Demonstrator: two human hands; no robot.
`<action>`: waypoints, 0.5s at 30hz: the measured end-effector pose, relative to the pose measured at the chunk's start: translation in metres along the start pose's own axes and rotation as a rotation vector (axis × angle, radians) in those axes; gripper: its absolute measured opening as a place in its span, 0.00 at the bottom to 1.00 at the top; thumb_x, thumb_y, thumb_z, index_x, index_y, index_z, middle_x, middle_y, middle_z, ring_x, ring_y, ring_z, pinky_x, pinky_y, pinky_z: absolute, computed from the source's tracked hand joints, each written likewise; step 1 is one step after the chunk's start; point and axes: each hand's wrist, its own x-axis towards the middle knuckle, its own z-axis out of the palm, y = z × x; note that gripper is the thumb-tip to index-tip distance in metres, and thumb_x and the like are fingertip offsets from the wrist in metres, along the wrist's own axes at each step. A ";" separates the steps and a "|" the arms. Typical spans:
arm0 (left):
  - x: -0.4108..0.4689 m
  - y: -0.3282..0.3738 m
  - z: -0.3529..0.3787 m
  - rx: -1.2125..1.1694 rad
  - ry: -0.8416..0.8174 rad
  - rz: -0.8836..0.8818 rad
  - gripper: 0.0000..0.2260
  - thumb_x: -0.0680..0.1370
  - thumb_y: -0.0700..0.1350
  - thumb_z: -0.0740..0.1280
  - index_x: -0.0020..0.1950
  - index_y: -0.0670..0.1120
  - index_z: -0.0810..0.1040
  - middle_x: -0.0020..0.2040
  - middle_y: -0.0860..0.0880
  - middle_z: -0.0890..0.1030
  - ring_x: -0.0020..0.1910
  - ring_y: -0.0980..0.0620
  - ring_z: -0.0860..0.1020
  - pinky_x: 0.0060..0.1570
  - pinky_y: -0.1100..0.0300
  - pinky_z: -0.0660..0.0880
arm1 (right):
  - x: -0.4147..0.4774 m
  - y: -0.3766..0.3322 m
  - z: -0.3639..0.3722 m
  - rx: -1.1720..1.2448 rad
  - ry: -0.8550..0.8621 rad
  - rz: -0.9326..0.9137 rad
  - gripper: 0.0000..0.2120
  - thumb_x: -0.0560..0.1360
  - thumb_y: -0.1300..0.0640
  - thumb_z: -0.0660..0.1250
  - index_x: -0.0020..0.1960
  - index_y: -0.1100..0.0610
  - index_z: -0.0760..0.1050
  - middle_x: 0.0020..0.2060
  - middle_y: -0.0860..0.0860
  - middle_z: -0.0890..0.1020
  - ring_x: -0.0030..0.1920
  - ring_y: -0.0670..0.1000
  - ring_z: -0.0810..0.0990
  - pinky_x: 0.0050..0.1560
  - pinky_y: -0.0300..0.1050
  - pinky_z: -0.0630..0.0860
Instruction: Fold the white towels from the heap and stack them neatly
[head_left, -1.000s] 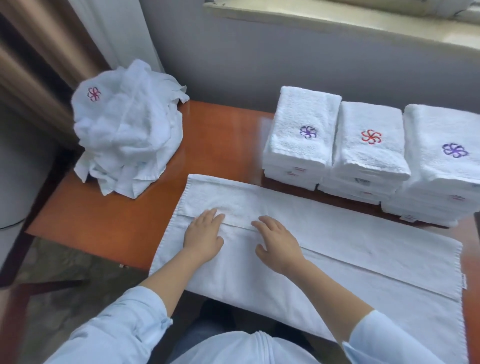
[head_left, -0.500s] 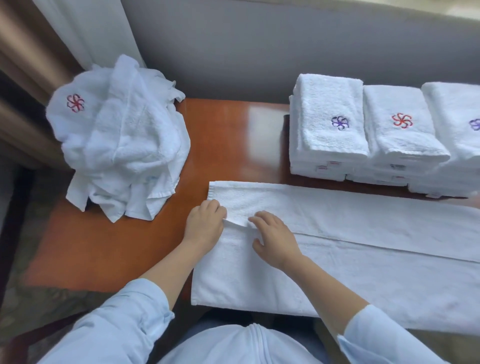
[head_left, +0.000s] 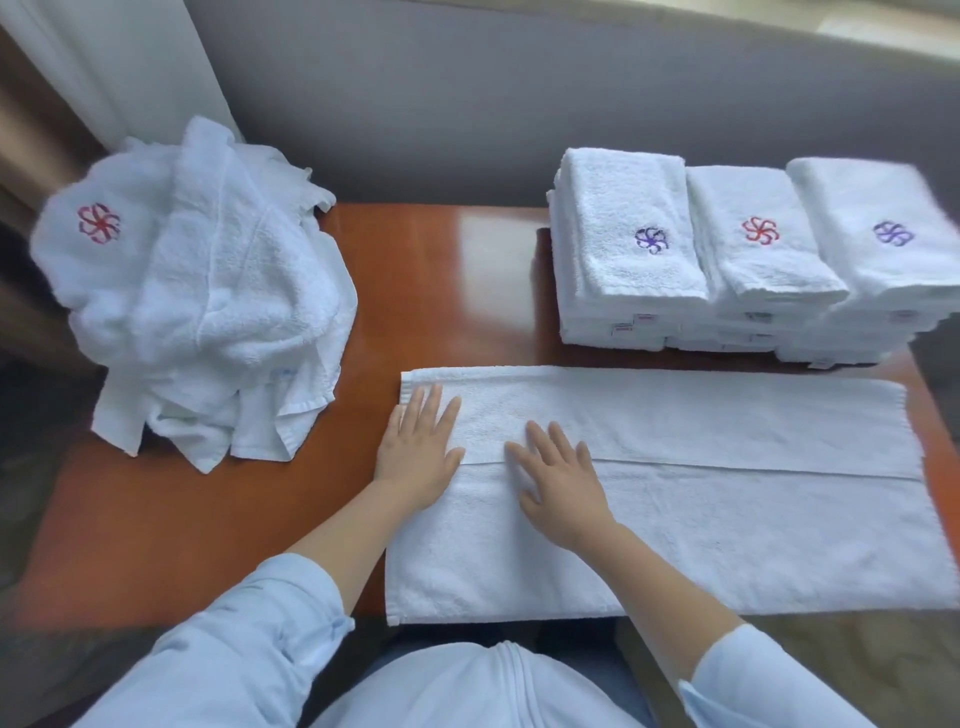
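White terry cloth fills most of the head view, the only view given. One long towel lies spread flat along the near side of a red-brown wooden table, and its near edge reaches about to the near edge of the table. The far long side of the towel is folded over toward the middle, so one straight edge runs across the towel from left to right. Two hands rest on the left end of the towel. The left hand lies flat with straight fingers at the left short edge, its fingertips on the folded flap. The right hand lies just beside it, also flat with the fingers straight and a little spread, across the line of the fold. Neither hand grips anything; both only press on the cloth. Two light blue sleeves cover the forearms. At the far left corner of the table sits one heap of unfolded white towels, with one red flower emblem showing on it; some of its cloth hangs over the table edge. At the far right stand three stacks of folded towels, side by side and touching: the left stack shows a purple emblem on top, the middle stack a red one, the right stack a purple one. How many towels each stack has I cannot tell. Behind the table is a grey wall.
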 end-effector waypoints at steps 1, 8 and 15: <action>-0.002 -0.002 0.004 0.017 -0.010 -0.014 0.30 0.84 0.59 0.47 0.80 0.51 0.35 0.79 0.46 0.33 0.79 0.46 0.36 0.77 0.48 0.40 | -0.007 0.002 0.004 -0.001 0.000 0.037 0.31 0.79 0.55 0.57 0.79 0.44 0.51 0.80 0.47 0.42 0.79 0.56 0.36 0.76 0.61 0.40; -0.024 -0.006 0.021 0.036 0.037 -0.085 0.29 0.84 0.59 0.46 0.80 0.52 0.35 0.80 0.45 0.34 0.79 0.45 0.37 0.77 0.47 0.41 | -0.039 0.008 0.019 -0.036 -0.020 0.038 0.31 0.81 0.53 0.55 0.80 0.46 0.46 0.80 0.47 0.39 0.79 0.56 0.34 0.77 0.59 0.40; -0.096 0.020 0.048 0.003 0.104 -0.015 0.27 0.85 0.53 0.50 0.81 0.50 0.43 0.81 0.45 0.40 0.79 0.45 0.39 0.77 0.49 0.39 | -0.069 0.019 0.034 -0.003 0.021 -0.071 0.29 0.81 0.53 0.55 0.80 0.48 0.52 0.80 0.48 0.45 0.80 0.52 0.39 0.78 0.52 0.38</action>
